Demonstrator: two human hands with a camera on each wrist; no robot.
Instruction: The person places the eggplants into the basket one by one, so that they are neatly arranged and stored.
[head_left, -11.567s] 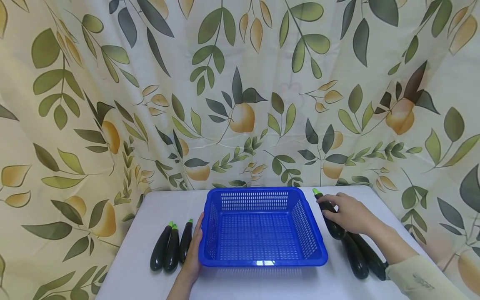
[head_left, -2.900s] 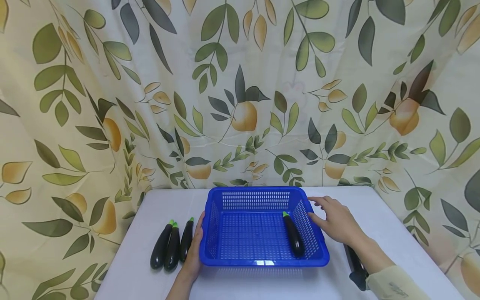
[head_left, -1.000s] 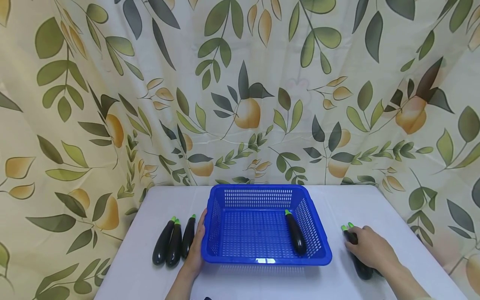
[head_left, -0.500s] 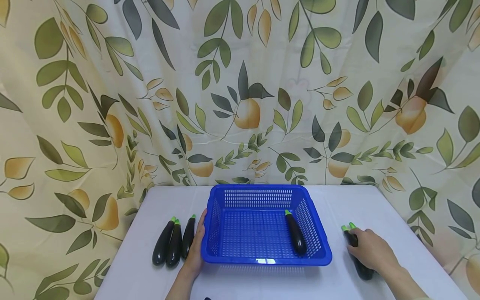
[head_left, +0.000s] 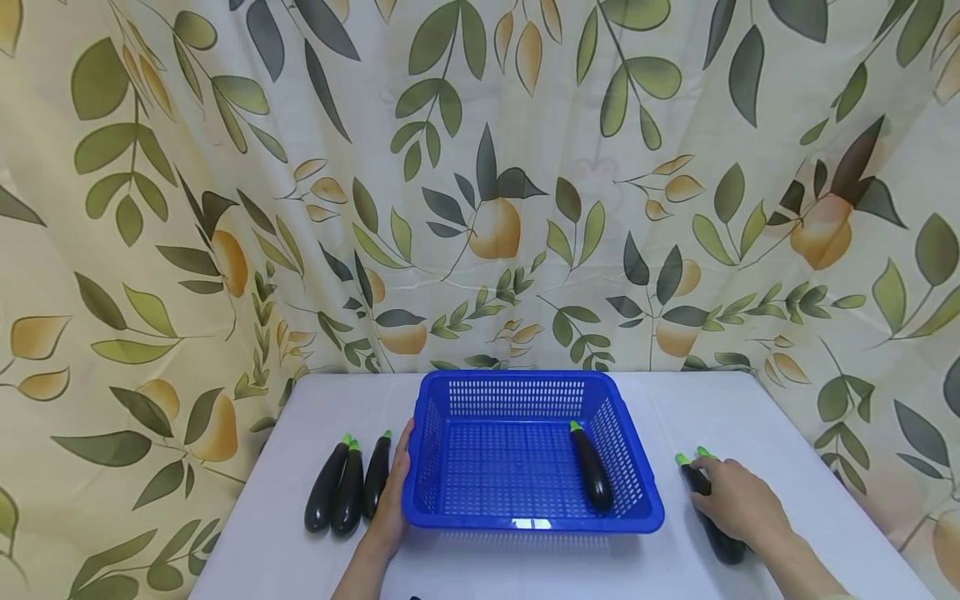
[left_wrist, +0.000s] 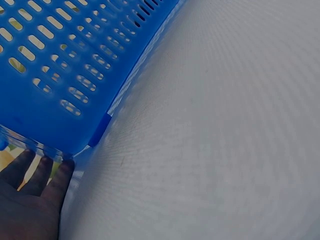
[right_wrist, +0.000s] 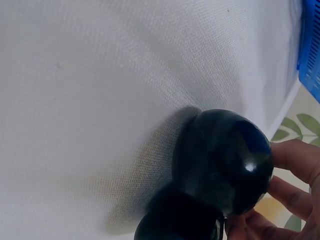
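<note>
At the table's right, my right hand (head_left: 738, 502) grips a dark, glossy eggplant (head_left: 718, 536) with a green stem. A second eggplant (head_left: 704, 452) lies beside it, mostly hidden under the hand. In the right wrist view, thumb and fingers (right_wrist: 295, 160) hold the rounded end of the eggplant (right_wrist: 225, 160), against the other eggplant (right_wrist: 175, 220). My left hand (head_left: 392, 504) rests against the left side of a blue plastic basket (head_left: 532, 524), its fingers straight; the left wrist view shows the fingertips (left_wrist: 65, 172) touching the basket. One eggplant (head_left: 592, 471) lies inside, along the right wall.
Three more eggplants (head_left: 348, 492) lie left of the left hand. A white cloth covers the table (head_left: 480, 571). Behind it hangs a curtain (head_left: 480, 208) printed with leaves and fruit. A small dark thing (head_left: 415, 597) shows at the bottom edge.
Since the earliest frame, one eggplant has come from the right pile into the basket. The right hand then went to the remaining two; the gripped one has just shifted slightly left. The left hand stays.
</note>
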